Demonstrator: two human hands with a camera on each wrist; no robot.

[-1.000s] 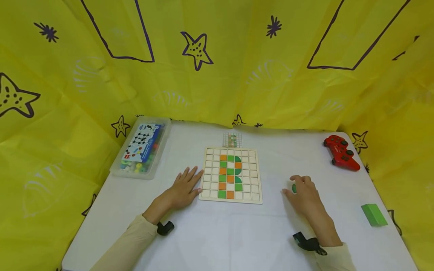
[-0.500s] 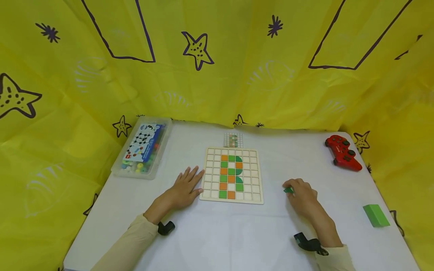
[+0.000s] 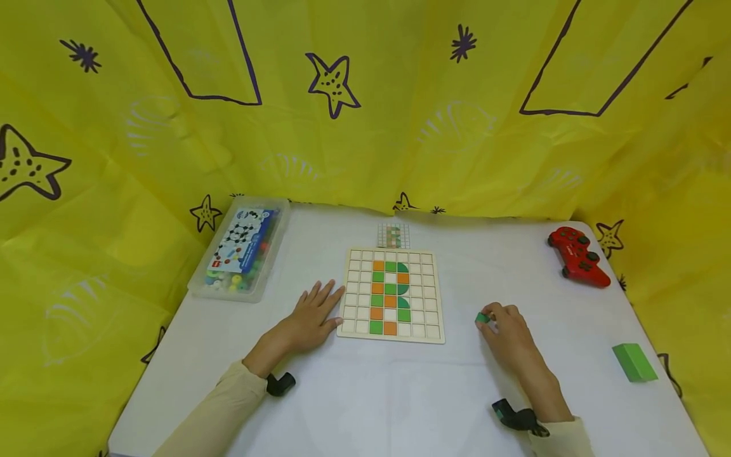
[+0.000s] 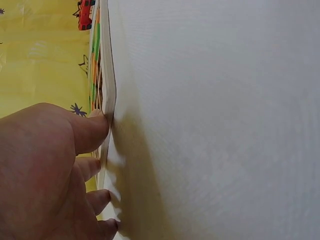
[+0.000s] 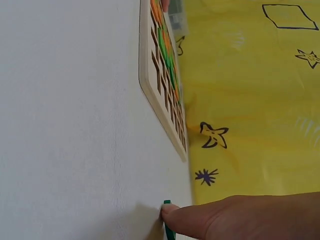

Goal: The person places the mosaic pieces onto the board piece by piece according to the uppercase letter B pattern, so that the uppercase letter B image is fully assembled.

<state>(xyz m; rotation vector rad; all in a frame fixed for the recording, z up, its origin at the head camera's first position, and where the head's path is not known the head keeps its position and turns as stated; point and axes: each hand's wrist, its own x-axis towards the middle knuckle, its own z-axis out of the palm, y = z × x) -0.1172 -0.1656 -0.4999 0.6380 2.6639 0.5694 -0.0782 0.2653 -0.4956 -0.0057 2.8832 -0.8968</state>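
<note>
Right hand (image 3: 511,333) pinches a small green tile (image 3: 483,318), orientation unclear, at the grid board's (image 3: 391,296) four o'clock; left hand (image 3: 308,317), fingers spread, touches its nine o'clock edge.

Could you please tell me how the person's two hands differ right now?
The left hand lies flat, fingers straight, touching the board edge; the right hand has curled fingers pinching a small green tile, apart from the board. Both rest on the white table.

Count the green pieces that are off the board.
2. A small green tile is pinched by the right hand, right of the board; a bigger green block lies near the right edge of the table.
</note>
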